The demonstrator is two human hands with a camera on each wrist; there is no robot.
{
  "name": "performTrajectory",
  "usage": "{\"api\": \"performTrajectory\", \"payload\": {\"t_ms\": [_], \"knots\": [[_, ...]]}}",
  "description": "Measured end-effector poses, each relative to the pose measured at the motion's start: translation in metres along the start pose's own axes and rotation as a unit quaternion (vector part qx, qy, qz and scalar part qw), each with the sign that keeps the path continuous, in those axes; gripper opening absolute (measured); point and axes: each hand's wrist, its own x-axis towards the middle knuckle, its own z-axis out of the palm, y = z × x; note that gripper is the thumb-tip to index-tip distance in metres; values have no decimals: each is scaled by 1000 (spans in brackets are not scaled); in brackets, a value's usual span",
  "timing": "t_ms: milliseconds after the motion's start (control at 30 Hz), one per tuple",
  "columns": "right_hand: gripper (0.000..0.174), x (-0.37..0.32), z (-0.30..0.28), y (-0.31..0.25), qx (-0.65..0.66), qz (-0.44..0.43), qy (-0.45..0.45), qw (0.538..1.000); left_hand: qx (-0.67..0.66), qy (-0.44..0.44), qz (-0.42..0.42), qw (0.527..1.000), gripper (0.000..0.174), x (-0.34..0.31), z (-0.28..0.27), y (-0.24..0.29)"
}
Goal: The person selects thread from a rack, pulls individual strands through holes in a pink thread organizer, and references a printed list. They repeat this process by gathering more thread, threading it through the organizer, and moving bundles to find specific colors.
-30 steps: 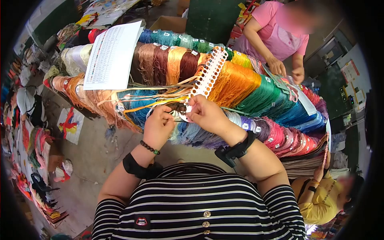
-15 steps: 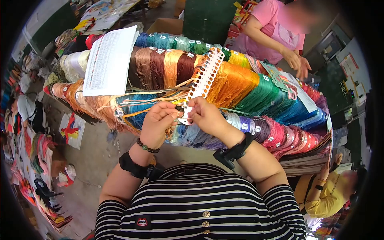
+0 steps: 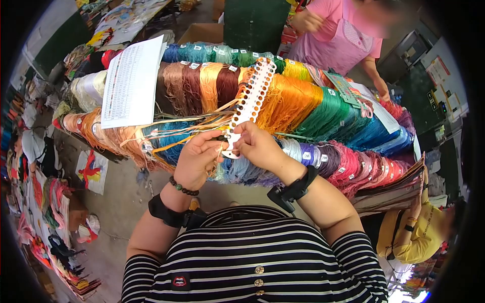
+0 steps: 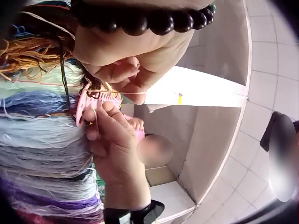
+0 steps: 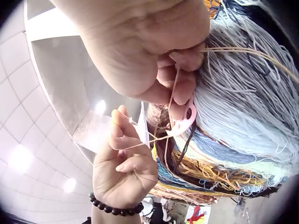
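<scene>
A pale thread card (image 3: 252, 98) with rows of round holes lies slanting over the skeins, with many threads looped through its left side. My right hand (image 3: 262, 146) grips its near end between thumb and fingers. In the right wrist view a light peach thread (image 5: 175, 86) runs by these fingers and past the card's end (image 5: 186, 120). My left hand (image 3: 198, 154), just left of the card, pinches this thread; the left wrist view shows the thread (image 4: 117, 92) stretched taut to its fingertips. Dark brown threads (image 5: 164, 144) hang beside the card.
Rows of coloured skeins (image 3: 298, 103) with number tags fill the rack. A printed sheet (image 3: 132, 83) lies on them at left, and a green card (image 3: 343, 91) at right. A person in pink (image 3: 338, 35) stands across the rack; another in yellow (image 3: 424, 230) is at right.
The dark bundle seen between my hands is less visible. My left hand has turned slightly and now draws a light thread. The person in pink has raised one hand away from the rack.
</scene>
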Motion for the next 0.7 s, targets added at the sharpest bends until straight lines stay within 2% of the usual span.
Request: {"api": "performTrajectory", "payload": {"t_ms": [100, 200, 233, 267, 300, 333, 367, 433, 467, 533, 567, 633, 667, 700], "knots": [[22, 0, 0, -1, 65, 12, -10, 998, 52, 6, -4, 999, 48, 0, 3, -2], [27, 1, -4, -5, 218, 51, -8, 974, 145, -14, 28, 989, 55, 3, 19, -10], [30, -1, -8, -9, 207, 57, -11, 977, 177, -27, 46, 983, 57, 3, 23, -12], [34, -4, -12, -14, 194, 64, -13, 979, 283, -65, 41, 956, 61, 7, 7, -22], [37, -7, -17, -16, 183, 72, -15, 980, 234, -64, 39, 969, 60, 6, 8, -20], [42, -5, -14, 2, 94, -29, 86, 991, 184, -62, 36, 980, 59, 3, 11, -16], [38, -8, -19, 15, 76, -17, 130, 988, 134, -60, 33, 989, 58, 0, 13, -12], [31, -10, -23, 0, 38, 2, 214, 976, 73, -62, 46, 994, 57, -6, 17, 1], [30, -14, -21, -13, 180, 50, 132, 973, 54, -64, 50, 995, 58, -9, 24, 7], [31, -10, -17, -18, 236, 74, 44, 968, 29, -78, 49, 995, 59, -13, 31, 13], [32, -8, -16, -21, 262, 85, 0, 961, 68, -66, 64, 993, 58, -15, 29, 15], [36, -7, -14, -32, 290, 65, 3, 955, 144, -38, 95, 984, 58, -21, 18, 21], [37, -8, -15, -37, 302, 54, 9, 952, 224, 52, 143, 963, 51, -26, 11, 23], [37, -10, -17, -43, 315, 43, 13, 948, 342, 130, 218, 905, 42, -32, -11, 21]]}}
